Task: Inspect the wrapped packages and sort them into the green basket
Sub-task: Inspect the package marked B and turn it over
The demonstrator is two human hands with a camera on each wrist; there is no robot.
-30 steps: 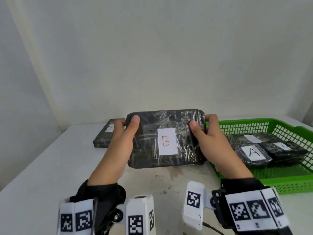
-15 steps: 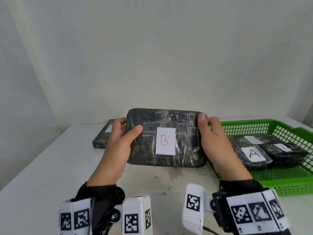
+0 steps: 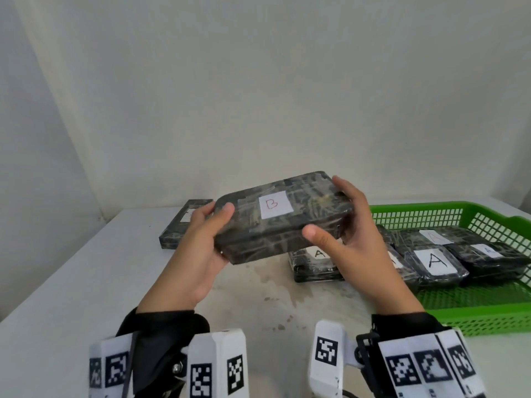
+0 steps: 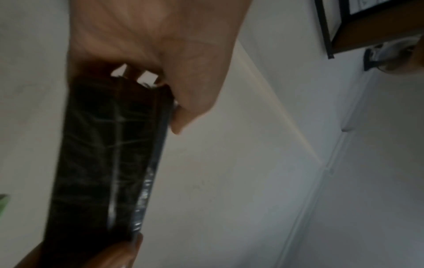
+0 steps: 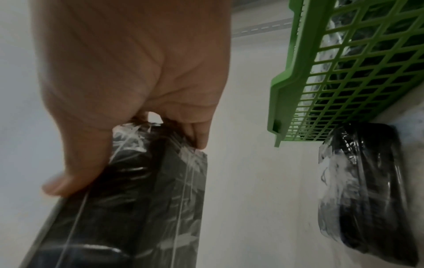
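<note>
Two hands, left hand (image 3: 198, 248) and right hand (image 3: 359, 248), gripping B package (image 3: 284, 216) ends

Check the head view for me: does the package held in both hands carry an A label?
No. The held package, gripped by the left hand and right hand, shows a white label marked B.

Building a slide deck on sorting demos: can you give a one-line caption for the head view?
Both hands, left hand and right hand, hold package B tilted above the table, beside the green basket.
</note>
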